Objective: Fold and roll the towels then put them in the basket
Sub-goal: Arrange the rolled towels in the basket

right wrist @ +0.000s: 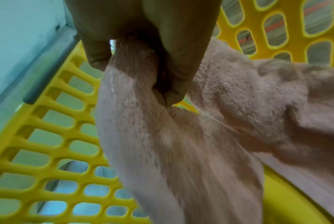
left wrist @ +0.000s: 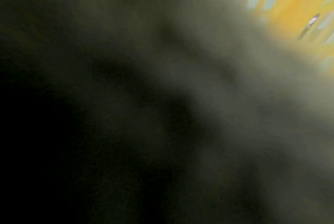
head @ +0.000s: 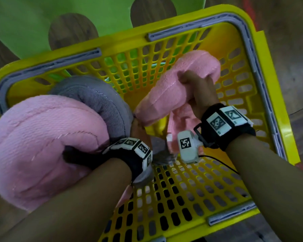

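Note:
In the head view, a yellow mesh basket (head: 208,13) with grey rim strips fills the frame. My right hand (head: 191,84) is inside it and grips a loosely rolled pink towel (head: 168,95), whose tail hangs toward the basket floor. In the right wrist view, the right hand (right wrist: 135,78) pinches that pink towel (right wrist: 181,151) between thumb and fingers in front of the basket (right wrist: 296,204) wall. At the left, a big pink rolled towel (head: 38,144) and a grey rolled towel (head: 101,103) lie against my left forearm. My left hand (head: 138,127) is mostly hidden between the towels. The left wrist view is dark and blurred.
A green plastic piece of furniture (head: 33,23) stands behind the basket on a wooden floor (head: 290,58). The basket floor (head: 191,198) near me shows bare mesh. A sliver of yellow basket (left wrist: 296,18) shows at the top right of the left wrist view.

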{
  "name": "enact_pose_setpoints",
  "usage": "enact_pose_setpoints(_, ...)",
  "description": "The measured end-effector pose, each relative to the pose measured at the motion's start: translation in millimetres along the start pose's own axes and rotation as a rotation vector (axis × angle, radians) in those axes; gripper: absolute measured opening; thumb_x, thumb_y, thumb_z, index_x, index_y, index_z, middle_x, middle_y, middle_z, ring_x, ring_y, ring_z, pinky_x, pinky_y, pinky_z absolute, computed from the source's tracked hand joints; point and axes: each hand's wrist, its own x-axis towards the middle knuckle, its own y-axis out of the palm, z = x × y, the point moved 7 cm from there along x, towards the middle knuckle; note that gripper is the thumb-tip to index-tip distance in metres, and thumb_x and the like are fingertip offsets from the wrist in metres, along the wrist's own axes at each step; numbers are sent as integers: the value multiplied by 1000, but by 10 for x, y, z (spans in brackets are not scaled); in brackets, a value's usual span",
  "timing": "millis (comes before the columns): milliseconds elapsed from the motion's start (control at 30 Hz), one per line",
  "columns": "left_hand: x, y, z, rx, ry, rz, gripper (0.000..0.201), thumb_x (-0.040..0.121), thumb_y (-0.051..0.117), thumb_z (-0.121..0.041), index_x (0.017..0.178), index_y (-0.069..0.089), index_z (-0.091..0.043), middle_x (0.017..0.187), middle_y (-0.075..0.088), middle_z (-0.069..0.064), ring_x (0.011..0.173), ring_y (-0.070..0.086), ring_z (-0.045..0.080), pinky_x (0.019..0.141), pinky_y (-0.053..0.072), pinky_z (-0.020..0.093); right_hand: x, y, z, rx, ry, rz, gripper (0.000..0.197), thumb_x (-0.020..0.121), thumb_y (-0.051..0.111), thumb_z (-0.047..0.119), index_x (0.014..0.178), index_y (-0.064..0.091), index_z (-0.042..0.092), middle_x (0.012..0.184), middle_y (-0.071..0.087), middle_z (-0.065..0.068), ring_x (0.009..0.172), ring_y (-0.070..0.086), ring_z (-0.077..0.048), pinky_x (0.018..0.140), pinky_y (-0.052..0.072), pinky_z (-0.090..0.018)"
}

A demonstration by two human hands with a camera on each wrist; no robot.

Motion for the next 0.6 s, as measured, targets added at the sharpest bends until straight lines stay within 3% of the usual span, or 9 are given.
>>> enact_pose_setpoints(67, 58, -15, 8, -113, 20, -64, 46, 92, 44, -25, 134, 43, -6, 143, 39, 11, 132, 32, 24, 99, 10, 8, -3, -15, 36, -197, 5, 17, 43, 61, 78, 35, 92, 63, 9, 92, 69, -10, 90, 67, -27, 72, 58, -44)
enact_pose_setpoints(133, -2, -213, 23, -224, 22, -163, 32, 89, 48, -22, 119, 55, -12, 126, 54, 8, 120, 45, 25, 101, 22, 24, 6, 29, 20, -420, -1, 79, 53, 62, 79, 46, 93, 66, 6, 88, 71, -9, 82, 69, -26, 67, 59, -38)
enact_pose_setpoints(200, -129, -534, 114, -424, -37, -378, 30, 85, 53, -19, 114, 56, -14, 118, 57, 9, 108, 54, 29, 94, 36, 35, -35, 106, -20, -591, -40, 153, 53, 70, 74, 58, 90, 66, 10, 85, 71, -4, 80, 70, -24, 76, 58, -42)
enact_pose_setpoints(267, -244, -761, 263, -728, -126, -567, 42, 79, 60, -18, 118, 48, -7, 120, 49, 15, 104, 52, 34, 86, 42, 40, -79, 18, -93, -708, -57, 128, 55, 75, 62, 69, 94, 67, 17, 90, 69, 0, 90, 66, -23, 82, 53, -36)
enact_pose_setpoints(333, -223, -775, 403, -1036, -271, -646, 58, 70, 70, -21, 116, 41, -2, 118, 43, 17, 105, 45, 35, 87, 39, 43, -120, -189, -165, -794, -75, 27, 49, 84, 55, 63, 96, 68, 17, 102, 69, -10, 103, 62, -29, 80, 43, -30)
enact_pose_setpoints(367, -188, -751, 444, -1149, -341, -680, 65, 65, 73, -22, 117, 39, -1, 117, 42, 18, 106, 44, 36, 89, 38, 44, -143, -294, -220, -817, -65, -10, 44, 88, 55, 56, 96, 68, 15, 108, 68, -16, 106, 60, -32, 81, 42, -32)
enact_pose_setpoints(433, -42, -719, 461, -1339, -430, -673, 87, 59, 76, -23, 130, 30, -5, 123, 44, 19, 113, 44, 38, 95, 39, 46, -128, -438, -411, -848, 10, -15, 41, 92, 57, 41, 107, 66, 4, 115, 64, -22, 109, 57, -35, 86, 42, -35)
enact_pose_setpoints(500, 144, -638, 414, -1509, -461, -534, 104, 53, 78, -27, 140, 23, -15, 131, 47, 14, 118, 47, 36, 97, 42, 45, -19, -484, -637, -886, 113, 19, 42, 92, 59, 32, 119, 59, 1, 123, 60, -20, 114, 55, -34, 92, 43, -34)
enact_pose_setpoints(600, 323, -569, 445, -1771, -454, -480, 94, 41, 73, -30, 129, 44, -16, 120, 60, 3, 103, 58, 24, 86, 48, 33, 153, -422, -800, -906, 159, 6, 55, 89, 61, 40, 131, 51, 5, 132, 53, -19, 122, 50, -34, 97, 40, -34)
